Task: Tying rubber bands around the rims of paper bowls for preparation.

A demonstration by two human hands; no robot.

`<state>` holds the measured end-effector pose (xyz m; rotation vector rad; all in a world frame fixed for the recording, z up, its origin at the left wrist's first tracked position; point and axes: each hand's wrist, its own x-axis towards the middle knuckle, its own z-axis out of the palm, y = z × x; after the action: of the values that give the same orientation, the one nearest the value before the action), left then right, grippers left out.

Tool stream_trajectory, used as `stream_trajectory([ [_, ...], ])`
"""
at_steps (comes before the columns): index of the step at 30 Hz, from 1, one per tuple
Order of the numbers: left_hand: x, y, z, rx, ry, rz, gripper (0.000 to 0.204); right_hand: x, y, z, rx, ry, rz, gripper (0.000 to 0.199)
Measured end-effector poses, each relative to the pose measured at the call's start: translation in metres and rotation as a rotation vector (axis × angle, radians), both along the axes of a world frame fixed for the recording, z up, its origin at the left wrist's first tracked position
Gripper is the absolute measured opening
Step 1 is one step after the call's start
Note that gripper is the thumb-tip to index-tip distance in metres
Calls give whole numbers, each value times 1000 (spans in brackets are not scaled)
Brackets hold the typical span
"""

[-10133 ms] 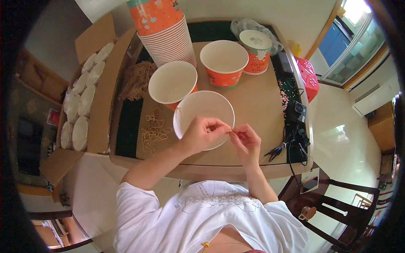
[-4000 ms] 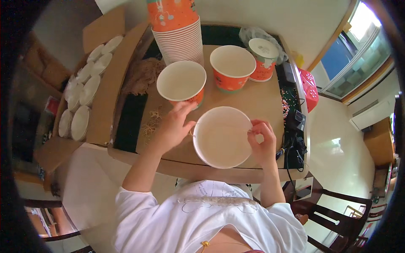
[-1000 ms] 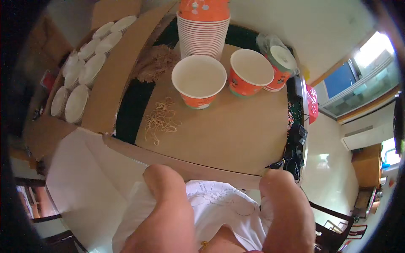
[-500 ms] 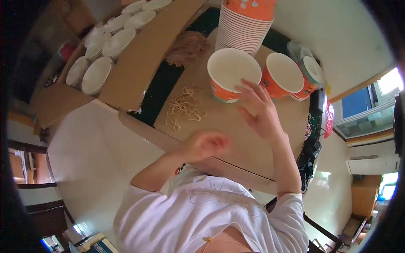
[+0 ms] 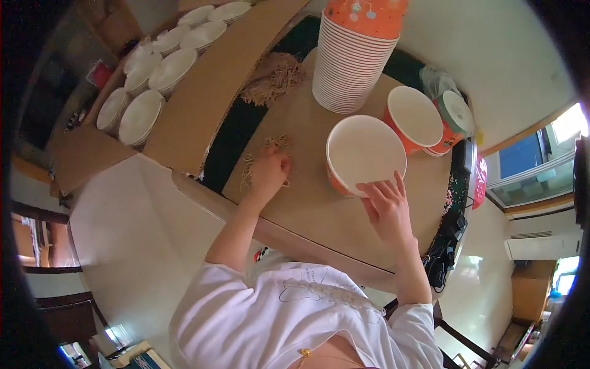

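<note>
My right hand (image 5: 388,206) grips the near rim of a white-lined orange paper tub (image 5: 362,150), its fingers over the edge. This tub stands upright on the table with nothing visible inside. On the left, my left hand (image 5: 270,172) is closed over a small loose heap of thin tan strands (image 5: 279,142). Its fingertips are down among them, and the hand covers part of the heap. Behind the held tub rises a tall stack of nested orange tubs (image 5: 353,67), turned upside down. A second white-lined tub (image 5: 415,114) stands to the right.
A larger clump of brown crinkled strands (image 5: 276,77) lies farther back. To the left, an open cardboard box (image 5: 203,104) contains several stacks of white round lids (image 5: 172,71). Another tub (image 5: 456,111) stands at the far right, and black cables (image 5: 439,264) lie along the right edge.
The tub has come nearer and to the right, with my right hand now on its near rim. My left hand has moved forward from the table's front edge onto the tan strands.
</note>
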<state>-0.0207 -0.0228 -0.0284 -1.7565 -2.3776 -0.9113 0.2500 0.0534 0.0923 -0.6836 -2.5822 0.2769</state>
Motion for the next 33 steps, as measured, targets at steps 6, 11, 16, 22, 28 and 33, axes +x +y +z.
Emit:
stream_trajectory([
  [6,-6,4,85,379,-844,-32,9,18,-25,16,-113,281,-8,25],
  [11,22,-6,124,507,-966,-202,5,8,-60,7,-521,520,-43,11],
  [16,85,-28,112,316,-489,-456,11,-37,-70,-16,-1009,892,-131,16],
  [22,96,-36,89,301,-445,-451,15,-30,-67,-35,-1196,986,-87,11],
  [28,31,-22,15,169,-141,-225,14,3,-54,-19,-1176,1453,49,6],
  [33,4,-17,32,-199,-169,-46,20,58,-58,29,-1275,1696,24,10],
])
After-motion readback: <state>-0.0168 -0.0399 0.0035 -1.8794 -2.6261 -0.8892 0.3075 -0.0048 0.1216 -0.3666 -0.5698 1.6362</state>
